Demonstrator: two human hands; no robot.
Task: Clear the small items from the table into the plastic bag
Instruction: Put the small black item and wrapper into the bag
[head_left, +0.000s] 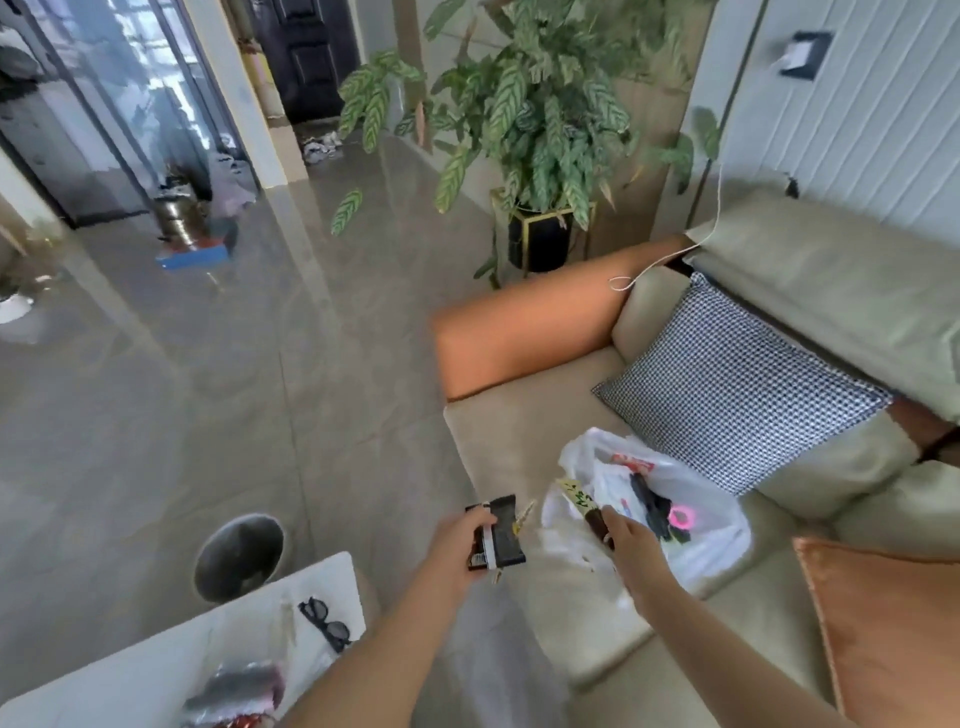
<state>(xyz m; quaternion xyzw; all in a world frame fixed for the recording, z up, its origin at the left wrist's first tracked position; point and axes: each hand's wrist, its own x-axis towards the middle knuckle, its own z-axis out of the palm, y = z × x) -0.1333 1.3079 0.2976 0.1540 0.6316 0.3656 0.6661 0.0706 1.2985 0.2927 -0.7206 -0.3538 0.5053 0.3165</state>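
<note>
A white plastic bag (696, 525) lies open on the sofa seat, with dark items and a pink one inside. My left hand (457, 545) grips a black-and-white packet (501, 530) just left of the bag, over the sofa's front edge. My right hand (631, 545) holds a dark stick-like item with a yellow tag (579, 496) at the bag's mouth. At the lower left stands the white table (156, 670), bearing black sunglasses (324, 621) and a blurred grey and red bundle (234, 691).
The beige sofa (524, 431) has an orange armrest (524, 327), a checked cushion (737, 384) and an orange cushion (888, 623). A round dark bin (239, 556) stands on the grey floor beside the table. A potted plant (540, 130) is behind the sofa.
</note>
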